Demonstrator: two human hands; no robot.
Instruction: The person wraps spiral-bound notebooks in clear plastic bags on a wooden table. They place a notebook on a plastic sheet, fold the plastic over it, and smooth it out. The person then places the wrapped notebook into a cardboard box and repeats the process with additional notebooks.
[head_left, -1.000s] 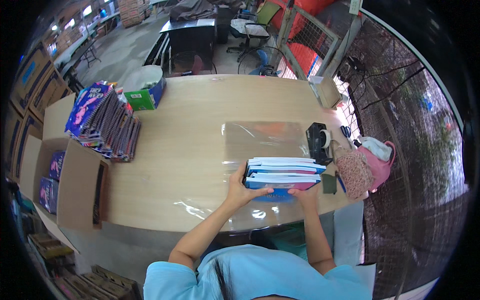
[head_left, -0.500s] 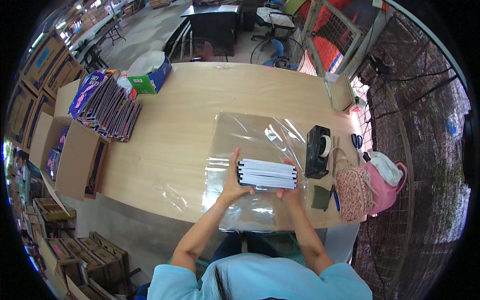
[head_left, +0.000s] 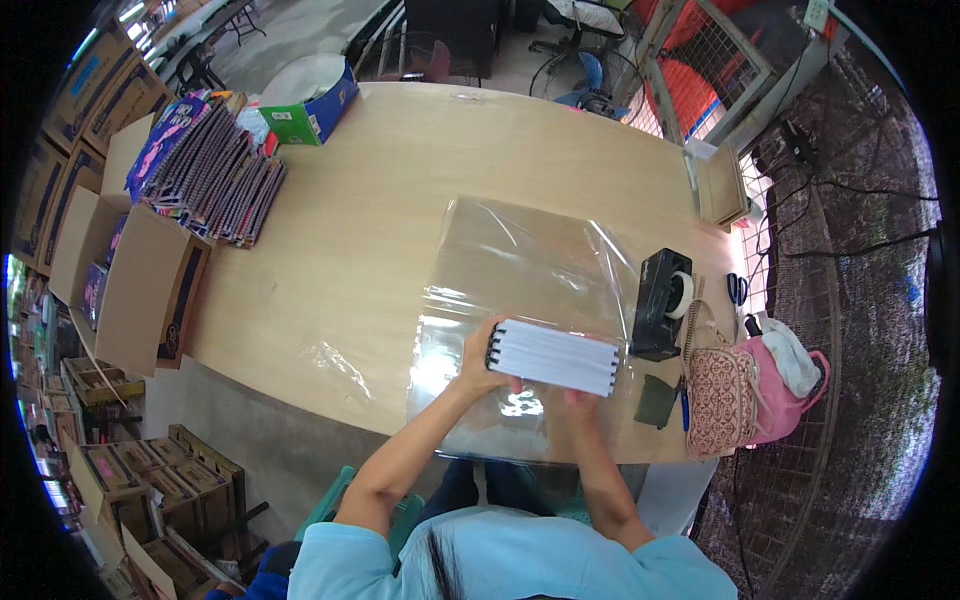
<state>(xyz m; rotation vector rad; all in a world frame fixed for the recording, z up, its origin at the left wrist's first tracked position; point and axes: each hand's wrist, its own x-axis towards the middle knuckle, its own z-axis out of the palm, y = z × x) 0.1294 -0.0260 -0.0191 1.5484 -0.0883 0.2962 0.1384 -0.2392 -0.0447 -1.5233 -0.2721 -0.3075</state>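
Left hand (head_left: 478,362) and right hand (head_left: 582,402): I have both clamped on the ends of a stack of spiral notebooks (head_left: 553,357), stood on edge on the clear plastic sheet (head_left: 520,270) at the table's (head_left: 380,170) near side. Step, as I judge it: squaring the stack for wrapping; next calls for laying it flat, centred. Black tape dispenser (head_left: 660,303) just beside, right.

A glossy, crinkled clear plastic sheet (head_left: 520,270) lies on the smooth, matt pale wooden table (head_left: 380,200), under a stack of white paper notebooks (head_left: 553,357) with black spiral bindings, beside a black plastic tape dispenser (head_left: 660,305).
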